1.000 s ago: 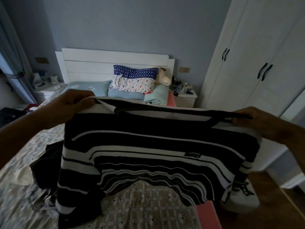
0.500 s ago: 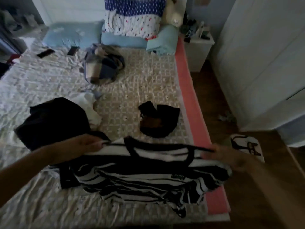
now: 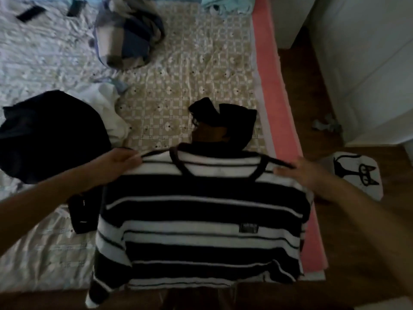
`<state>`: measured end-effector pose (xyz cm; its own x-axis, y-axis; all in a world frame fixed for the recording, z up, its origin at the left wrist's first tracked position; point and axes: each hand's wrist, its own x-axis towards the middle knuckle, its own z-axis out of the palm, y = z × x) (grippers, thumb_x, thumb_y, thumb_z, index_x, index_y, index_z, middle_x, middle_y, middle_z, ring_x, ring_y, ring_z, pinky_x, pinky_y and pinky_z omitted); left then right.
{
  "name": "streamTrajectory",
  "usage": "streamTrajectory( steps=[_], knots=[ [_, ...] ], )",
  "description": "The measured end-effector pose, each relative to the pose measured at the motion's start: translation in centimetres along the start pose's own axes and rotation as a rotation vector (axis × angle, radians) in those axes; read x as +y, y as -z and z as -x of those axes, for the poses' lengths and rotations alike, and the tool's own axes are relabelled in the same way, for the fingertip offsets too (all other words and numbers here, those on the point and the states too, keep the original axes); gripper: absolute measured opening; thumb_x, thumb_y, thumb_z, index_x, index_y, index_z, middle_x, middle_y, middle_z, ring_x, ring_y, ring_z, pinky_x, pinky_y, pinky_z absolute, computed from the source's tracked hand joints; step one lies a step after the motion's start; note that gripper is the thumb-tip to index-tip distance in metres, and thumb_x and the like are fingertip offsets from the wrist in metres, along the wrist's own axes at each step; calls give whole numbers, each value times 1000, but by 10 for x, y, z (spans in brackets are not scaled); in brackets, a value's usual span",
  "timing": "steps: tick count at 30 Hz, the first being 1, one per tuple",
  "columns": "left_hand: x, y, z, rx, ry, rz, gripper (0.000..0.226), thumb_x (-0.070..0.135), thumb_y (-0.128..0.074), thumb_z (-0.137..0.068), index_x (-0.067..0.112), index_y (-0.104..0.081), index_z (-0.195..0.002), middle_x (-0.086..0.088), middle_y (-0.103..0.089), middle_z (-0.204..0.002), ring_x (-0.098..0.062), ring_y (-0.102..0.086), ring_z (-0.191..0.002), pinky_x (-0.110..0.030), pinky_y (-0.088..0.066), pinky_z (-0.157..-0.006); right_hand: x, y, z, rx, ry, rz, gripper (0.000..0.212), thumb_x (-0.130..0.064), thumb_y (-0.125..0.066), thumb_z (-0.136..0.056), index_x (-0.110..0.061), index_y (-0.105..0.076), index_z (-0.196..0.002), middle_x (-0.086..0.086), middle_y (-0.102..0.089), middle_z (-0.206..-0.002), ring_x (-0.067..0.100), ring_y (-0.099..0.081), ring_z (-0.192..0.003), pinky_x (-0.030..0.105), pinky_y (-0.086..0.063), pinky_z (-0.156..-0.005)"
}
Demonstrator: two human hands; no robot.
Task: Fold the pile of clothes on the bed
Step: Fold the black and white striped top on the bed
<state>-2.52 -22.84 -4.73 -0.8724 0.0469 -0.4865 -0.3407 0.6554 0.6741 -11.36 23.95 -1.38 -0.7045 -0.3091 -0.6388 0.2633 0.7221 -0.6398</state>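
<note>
Grips the striped sweater [image 3: 201,220] by both shoulders, front side up, collar toward 12 o'clock and hem toward 6. Pinches the one shoulder seam with the left hand [image 3: 116,163] at 9 o'clock of the collar, fingers curled round the fabric. Clasps the other shoulder with the right hand [image 3: 301,173] at 3 o'clock of the collar; blurred there, but fingers bent over the dark edge. Keeps the sweater stretched over the near right corner of the bed [image 3: 167,86], at 6 o'clock in the view, with one sleeve drooping past the bed's near edge at 7. Impossible to tell whether resting on the sheet or held just above it.

Just beyond the collar, at 12 o'clock of it: a small black garment [image 3: 223,124], partly covered by the sweater. At 9 o'clock of the view: a large dark garment [image 3: 49,135] with a white garment [image 3: 107,104] beside it at its 2. At 11 o'clock, well apart: a crumpled plaid bundle [image 3: 127,39]. Along the bed's side from 1 to 4 o'clock: a pink mattress edge [image 3: 274,86]. On the wooden floor [image 3: 312,97] at 3 o'clock: a white item with a black cat drawing [image 3: 355,173], near the right hand.
</note>
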Motion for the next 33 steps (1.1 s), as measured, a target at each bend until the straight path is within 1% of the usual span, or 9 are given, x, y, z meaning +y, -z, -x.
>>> streamTrajectory(
  steps=[3, 8, 12, 16, 19, 22, 25, 30, 33],
  knots=[
    [-9, -22, -75, 165, -1, -172, 30, 25, -50, -103, 7, -63, -83, 1, -58, -69, -18, -56, -70, -10, -38, -58, 29, -12, -92, 144, 32, 60, 32, -25, -67, -92, -20, -56, -63, -11, -51, -48, 4, -50, -48, 17, -34, -46],
    [-80, -85, -184, 188, 93, -327, 37, 20, -49, -102, 9, -56, -68, -6, -52, -62, -25, -51, -62, -30, -34, -56, 98, -59, -215, 251, 93, 157, 16, -19, -66, -93, -10, -68, -106, 4, -63, -96, 21, -58, -91, 31, -45, -78],
    [-123, -125, -238, 225, 177, -340, 43, 22, -45, -104, 10, -45, -62, -11, -44, -59, -31, -50, -61, -34, -34, -58, 144, -87, -270, 357, 192, 155, 14, -11, -63, -93, -21, -56, -88, -2, -53, -84, 14, -49, -73, 18, -31, -56],
    [-125, -151, -258, 382, 217, -449, 20, 29, -53, -97, 9, -53, -96, -21, -54, -100, -42, -53, -99, -54, -41, -95, 177, -89, -305, 393, 180, 163, 24, -26, -65, -93, -11, -55, -76, 4, -51, -70, 17, -48, -63, 29, -31, -56],
    [-91, -183, -249, 631, -89, -532, 41, 28, -57, -90, 9, -48, -125, -21, -45, -130, -41, -39, -124, -52, -29, -102, 182, -81, -306, 343, 181, 132, 37, -40, -64, -93, -8, -55, -78, 4, -48, -67, 14, -45, -59, 29, -30, -56],
    [-47, -229, -230, 481, -473, -504, 42, 25, -58, -87, 9, -52, -125, -18, -47, -128, -38, -42, -118, -46, -34, -95, 193, -62, -286, 195, 68, 37, 46, -55, -69, -83, -11, -65, -96, -2, -63, -86, 10, -59, -73, 26, -46, -68],
    [-13, -285, -214, 217, -648, -483, 40, 25, -59, -85, 12, -56, -123, -11, -49, -130, -32, -44, -120, -43, -39, -95, 217, -42, -253, -25, -55, -105, 59, -50, -78, -68, -20, -66, -117, -2, -69, -114, 11, -68, -95, 25, -54, -82],
    [19, -368, -216, -33, -609, -490, 46, 26, -60, -90, 15, -51, -134, -7, -44, -141, -29, -40, -131, -46, -41, -104, 274, -33, -221, -195, -179, -168, 39, -1, -79, -74, -12, -69, -110, -1, -76, -100, 14, -72, -89, 23, -57, -71],
    [36, -396, -227, -50, -587, -550, 55, 30, -58, -93, 14, -42, -144, -8, -36, -151, -29, -31, -140, -44, -34, -112, 294, -26, -212, -287, -223, -5, 24, 2, -76, -78, -8, -73, -100, 1, -77, -89, 16, -71, -78, 27, -55, -68]
  ],
)
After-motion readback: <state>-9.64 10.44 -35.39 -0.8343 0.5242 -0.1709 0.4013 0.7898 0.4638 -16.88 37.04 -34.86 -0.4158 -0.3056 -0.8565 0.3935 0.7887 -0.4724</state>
